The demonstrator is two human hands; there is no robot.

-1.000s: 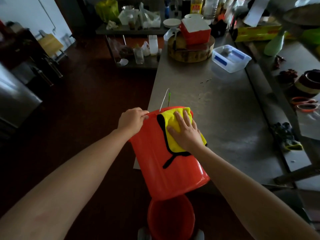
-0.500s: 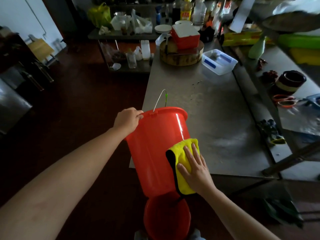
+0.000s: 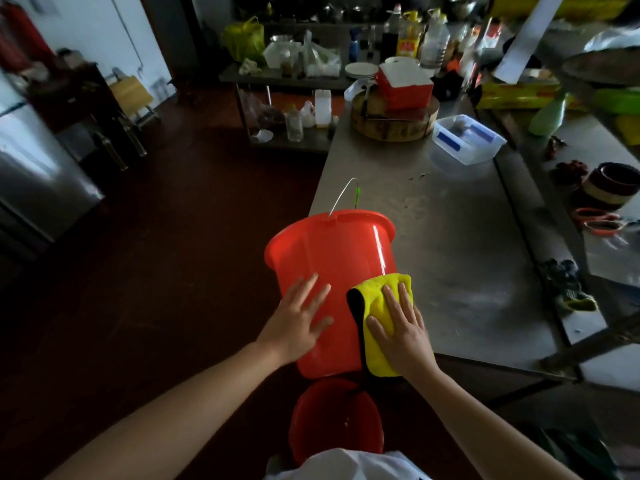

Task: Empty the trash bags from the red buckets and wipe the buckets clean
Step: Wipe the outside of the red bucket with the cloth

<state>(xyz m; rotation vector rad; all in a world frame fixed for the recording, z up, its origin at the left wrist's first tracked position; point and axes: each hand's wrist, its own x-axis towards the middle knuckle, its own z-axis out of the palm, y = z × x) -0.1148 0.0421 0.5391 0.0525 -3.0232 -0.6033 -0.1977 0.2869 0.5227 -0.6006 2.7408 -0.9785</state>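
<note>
Both forearms are bare to the edge of view, no sleeves showing. The hands, left (image 3: 298, 318) and right (image 3: 401, 332), wear no gloves. A white garment (image 3: 346, 465) covers the chest.

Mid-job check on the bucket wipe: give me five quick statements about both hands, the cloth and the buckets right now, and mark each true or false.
1. The right hand presses a yellow cloth against the outside of the red bucket. True.
2. The left hand grips the bucket's rim. False: it lies flat, fingers spread, on the bucket's side wall, below the rim.
3. A second red bucket sits lower, near the person's body. True.
4. The bucket being wiped lies with its rim toward the person. False: its rim points away, toward the steel table.
5. The wire handle is held in the right hand. False: it sticks out past the rim, untouched by either hand.
</note>
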